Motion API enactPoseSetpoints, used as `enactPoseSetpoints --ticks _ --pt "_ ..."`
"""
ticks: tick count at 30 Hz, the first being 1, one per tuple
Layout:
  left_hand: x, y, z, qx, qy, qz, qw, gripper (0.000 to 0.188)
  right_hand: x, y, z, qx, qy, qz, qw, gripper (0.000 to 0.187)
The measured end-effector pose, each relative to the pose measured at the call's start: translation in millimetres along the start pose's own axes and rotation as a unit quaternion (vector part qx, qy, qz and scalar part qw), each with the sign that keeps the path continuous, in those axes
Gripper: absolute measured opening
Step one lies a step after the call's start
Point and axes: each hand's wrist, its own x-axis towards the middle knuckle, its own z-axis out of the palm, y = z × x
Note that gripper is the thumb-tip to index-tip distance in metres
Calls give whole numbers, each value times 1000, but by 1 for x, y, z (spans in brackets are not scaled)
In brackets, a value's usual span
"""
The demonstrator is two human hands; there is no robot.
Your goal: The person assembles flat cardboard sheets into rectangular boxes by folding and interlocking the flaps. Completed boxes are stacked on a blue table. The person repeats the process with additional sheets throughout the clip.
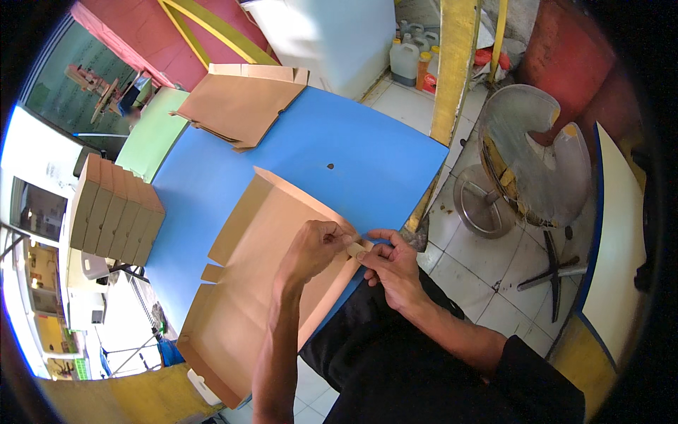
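Observation:
A partly folded brown cardboard box (247,297) lies open on the blue table, its lid panel and side flaps spread toward the left. Both hands meet at its right corner. My left hand (318,247) reaches over the box with thumb and fingers pinched at the corner flap. From the right, my right hand (392,265) grips a small cardboard tab (357,249) between thumb and forefinger. The tab's far side is hidden behind the fingers.
On the blue table (353,134), flat cardboard blanks (244,102) are stacked at the back. Folded boxes (116,212) stand in a pile at the left edge. A worn chair (530,155), a yellow post (455,71) and plastic jugs (405,60) are at the right and back.

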Motion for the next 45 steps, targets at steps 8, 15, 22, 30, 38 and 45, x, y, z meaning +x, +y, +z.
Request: enactPoseSetpoints --ticks 8,15,22,30,38,45 --pt "2 -17 10 -41 36 23 998 20 2 -2 0 -28 -4 -2 1000 40" --pt "1 -13 7 -44 29 3 999 21 5 0 0 1 -16 -8 1000 40" --pt "1 -14 6 -116 2 -6 993 18 7 0 3 -18 -6 -3 1000 44" --pt "-3 -14 8 -125 -23 5 992 16 16 -15 3 -78 -60 -3 995 48" --pt "0 -27 7 -95 -3 4 995 15 22 -24 -3 -72 -115 1 991 50" --pt "-7 -9 17 20 54 17 998 14 31 -35 -9 -195 -90 -61 975 54"
